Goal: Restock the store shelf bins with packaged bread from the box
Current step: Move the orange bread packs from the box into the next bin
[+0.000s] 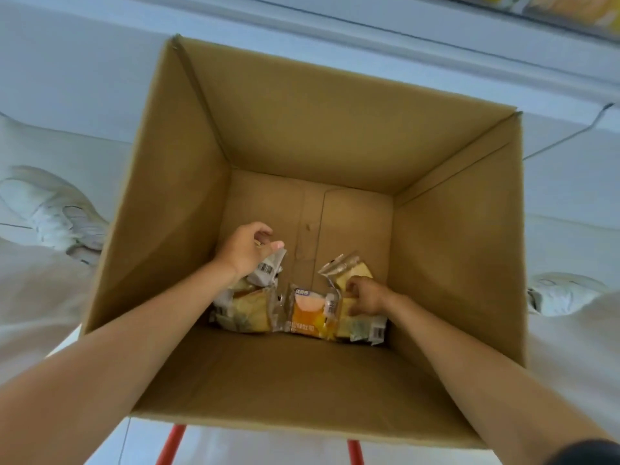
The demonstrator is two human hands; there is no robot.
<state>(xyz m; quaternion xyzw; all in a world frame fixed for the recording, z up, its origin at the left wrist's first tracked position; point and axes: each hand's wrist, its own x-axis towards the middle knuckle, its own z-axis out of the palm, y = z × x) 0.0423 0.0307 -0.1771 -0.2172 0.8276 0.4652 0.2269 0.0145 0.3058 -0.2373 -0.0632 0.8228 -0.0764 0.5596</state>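
**Last bread packs low in the box**

The few bread packs (312,313) lie on the floor of the box (302,380), against its near wall: clear crinkly film, pale slices, one orange label. They look light, soft and easy to crush, so the sealed ends are the safest hold. The left hand (246,250) pinches one wrapper end and the right hand (365,295) clutches another pack. The shelf (469,45) runs beyond.

The light is soft and bright, and the white floor (84,95) looks washed out. Inside the box (335,135) it is darker, with shade near the bottom. The edges bend and stretch. The whole picture is a bit fuzzy.
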